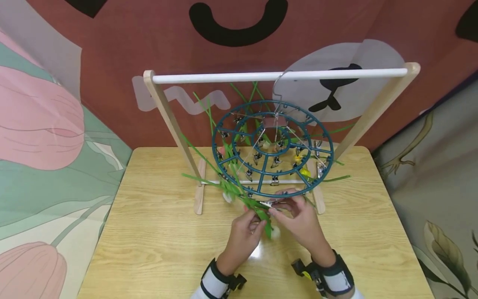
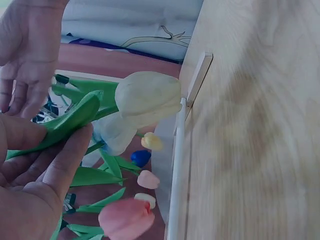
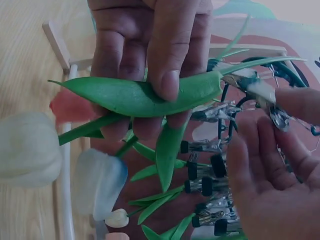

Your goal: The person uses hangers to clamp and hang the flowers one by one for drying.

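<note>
My left hand (image 1: 244, 234) holds an artificial white tulip (image 2: 150, 97) by its stem and green leaf (image 3: 135, 95), thumb pressed on the leaf. The bloom points away from the rack. At the front rim of a round teal clip hanger (image 1: 264, 164), my right hand (image 1: 304, 222) pinches a metal clip (image 3: 275, 112) between thumb and fingers. The tulip's stem end lies at that clip; whether its jaws grip it I cannot tell. A white tulip with a blue edge (image 3: 97, 182) and a pink tulip (image 2: 127, 219) hang close by.
The hanger hooks over a white rod (image 1: 231, 77) on a wooden stand (image 1: 169, 120), which stands on a wooden table (image 1: 157, 241). Several clips and tulips hang from the rings, stems sticking outward. Behind is a patterned cloth (image 1: 149, 37).
</note>
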Motion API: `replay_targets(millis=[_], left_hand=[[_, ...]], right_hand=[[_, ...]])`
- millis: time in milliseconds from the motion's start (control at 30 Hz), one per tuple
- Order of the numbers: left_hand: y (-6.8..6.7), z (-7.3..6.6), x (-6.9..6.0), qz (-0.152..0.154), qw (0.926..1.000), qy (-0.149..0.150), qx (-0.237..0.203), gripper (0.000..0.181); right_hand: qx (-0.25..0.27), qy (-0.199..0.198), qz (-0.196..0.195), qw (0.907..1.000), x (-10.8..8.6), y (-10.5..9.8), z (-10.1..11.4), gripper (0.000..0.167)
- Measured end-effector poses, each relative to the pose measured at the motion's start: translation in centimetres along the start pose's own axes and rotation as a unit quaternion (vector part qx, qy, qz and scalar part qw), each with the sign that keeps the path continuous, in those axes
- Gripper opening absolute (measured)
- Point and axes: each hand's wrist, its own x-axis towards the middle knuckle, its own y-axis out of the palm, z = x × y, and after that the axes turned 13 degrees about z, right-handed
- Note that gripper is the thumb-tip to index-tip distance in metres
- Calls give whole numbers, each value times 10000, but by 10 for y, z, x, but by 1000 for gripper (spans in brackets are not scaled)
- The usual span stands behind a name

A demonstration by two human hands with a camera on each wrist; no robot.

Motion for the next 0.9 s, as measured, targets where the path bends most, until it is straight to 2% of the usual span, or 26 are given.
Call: replay_targets(millis=[67,200,300,500,667,767,900], left_hand=[[0,0,3,17,10000,-65,-32,26],[-2,-2,9,30,9997,-136,-196,25],[-4,-4,13,33,9996,-220,-168,26],[-6,-7,16,12,9994,-335,-86,27],[-6,-7,16,-55,9995,-170,265,22],[-6,-7,16,-89,9989,-78,462,19],[-6,-6,16,-105,9986,-86,506,18]], right_hand=[[-546,-160,-26,9984,0,-2,-1,43],[-1422,-416,-105,9889,2,-4,-1,43],[-1751,-527,-81,9831,4,-6,0,35],[-1849,-599,-54,9809,7,-6,1,29],[-2018,-653,-23,9772,6,-6,-1,28],[-1997,-585,-2,9781,5,-6,-1,28],[-2105,-581,13,9759,4,-7,-1,29]])
